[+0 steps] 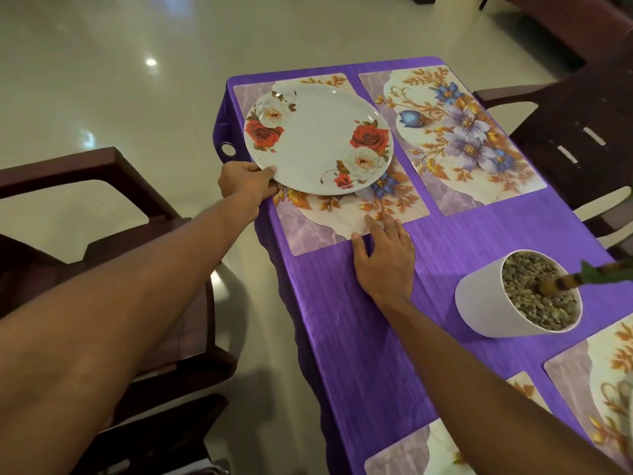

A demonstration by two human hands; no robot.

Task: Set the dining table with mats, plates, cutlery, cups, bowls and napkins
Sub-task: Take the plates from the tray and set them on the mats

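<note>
The plate (318, 138) was pinched at its near rim by the left hand (245, 181); the right hand (385, 258) lay flat, fingers spread, on the mat (325, 228). Judged rigid, glossy, breakable.

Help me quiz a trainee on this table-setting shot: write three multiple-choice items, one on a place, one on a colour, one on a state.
1. Where is the plate?
A. Over the far left mat
B. Over the far right mat
C. Beside the white pot

2. What colour is the tablecloth?
A. Green
B. White
C. Purple

3. What is the left hand doing?
A. Lying flat on the cloth
B. Gripping the plate's rim
C. Holding a cup

Answers:
1. A, the plate covers much of the mat at the table's far left corner.
2. C, the cloth is purple wherever it shows between the mats.
3. B, its thumb lies over the near rim, with fingers beneath.
</note>
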